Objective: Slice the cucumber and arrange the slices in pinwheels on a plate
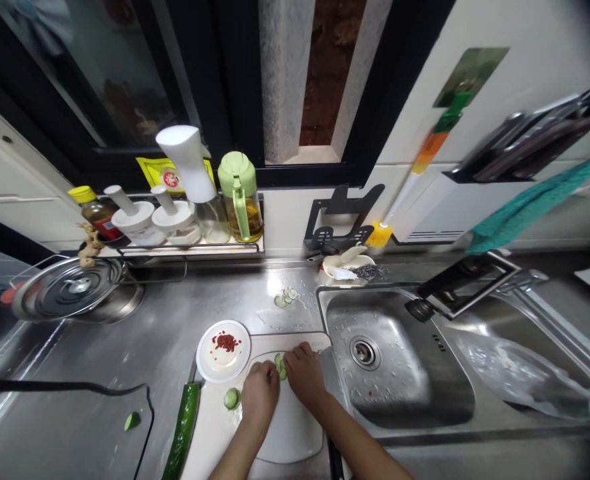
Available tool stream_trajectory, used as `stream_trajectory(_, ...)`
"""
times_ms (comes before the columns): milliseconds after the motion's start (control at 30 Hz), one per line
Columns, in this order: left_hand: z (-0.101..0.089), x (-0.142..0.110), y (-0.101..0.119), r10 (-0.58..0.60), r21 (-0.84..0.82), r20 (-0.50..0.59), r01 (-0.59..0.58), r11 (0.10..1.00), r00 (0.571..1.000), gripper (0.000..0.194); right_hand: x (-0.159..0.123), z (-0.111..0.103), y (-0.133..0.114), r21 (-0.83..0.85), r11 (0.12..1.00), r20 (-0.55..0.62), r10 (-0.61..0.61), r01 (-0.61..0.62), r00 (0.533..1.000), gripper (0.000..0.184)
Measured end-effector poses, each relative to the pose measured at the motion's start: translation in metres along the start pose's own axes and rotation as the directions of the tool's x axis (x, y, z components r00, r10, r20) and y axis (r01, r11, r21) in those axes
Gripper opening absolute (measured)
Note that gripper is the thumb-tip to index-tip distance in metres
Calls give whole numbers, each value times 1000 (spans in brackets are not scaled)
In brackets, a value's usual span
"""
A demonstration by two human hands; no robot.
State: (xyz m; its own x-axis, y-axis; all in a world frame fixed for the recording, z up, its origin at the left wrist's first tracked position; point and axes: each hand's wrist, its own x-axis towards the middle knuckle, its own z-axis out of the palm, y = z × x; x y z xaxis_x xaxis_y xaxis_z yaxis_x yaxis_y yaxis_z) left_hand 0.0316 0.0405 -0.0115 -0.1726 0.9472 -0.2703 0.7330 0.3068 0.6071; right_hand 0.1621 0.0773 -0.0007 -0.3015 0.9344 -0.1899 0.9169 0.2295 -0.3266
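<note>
Cucumber slices [280, 365] lie between my two hands over a pale cutting board [295, 433]. My left hand [261, 392] is closed, fingers curled together at the left of these slices; what it pinches is hidden. My right hand [305, 375] has its fingers bent onto the slices from the right. Beside my left hand sits a small stack of cucumber slices [232, 399]. A knife [331, 377] lies at the board's right, blade partly behind my right arm. Farther left are a whole-skinned cucumber length [181, 437] and a white plate [205, 360] with dried red berries [226, 342].
Right of the board is a steel sink [399, 393], with a plastic bag [535, 380] beyond. Loose cucumber slices [285, 297] lie behind the board. A cucumber end [131, 421] and a black cord [149, 413] are left. Bottles, including an oil jug [239, 200], line the rack.
</note>
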Motion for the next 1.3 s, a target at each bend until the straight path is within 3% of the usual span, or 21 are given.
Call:
stream_trajectory(133, -9, -3, -5, 36, -68, -38, -39, 997, 999, 22, -11, -9, 4, 21, 1000, -28, 21, -21, 999, 20)
stream_trajectory(267, -29, -13, -22, 10, -152, -101, -25, 988, 995, 27, -35, -11, 8, 39, 998, -37, 58, -57, 998, 22)
stream_trajectory(467, -57, -36, -66, -119, -80, -180, 106, 991, 976, 30, -78, 8, 6, 124, 990, -40, 68, -62, 997, 19)
stream_trajectory(667, -57, -49, -95, -171, 0, -198, 174, 985, 965, 39, -98, 26, 1, 172, 984, -9, 57, -55, 998, 19)
stream_trajectory(1067, -50, -47, -91, -131, -44, -190, 125, 991, 973, 29, -108, 36, -5, 183, 983, -12, 10, -7, 1000, 19)
stream_trajectory(1200, -53, -48, -90, -166, -87, -183, 152, 985, 969, 24, -108, 34, -8, 215, 976, -68, -23, 38, 997, 19)
stream_trajectory(1300, -58, -47, -87, -201, -184, -119, 177, 967, 972, 22, -105, 30, -13, 267, 961, -111, -47, 75, 993, 19)
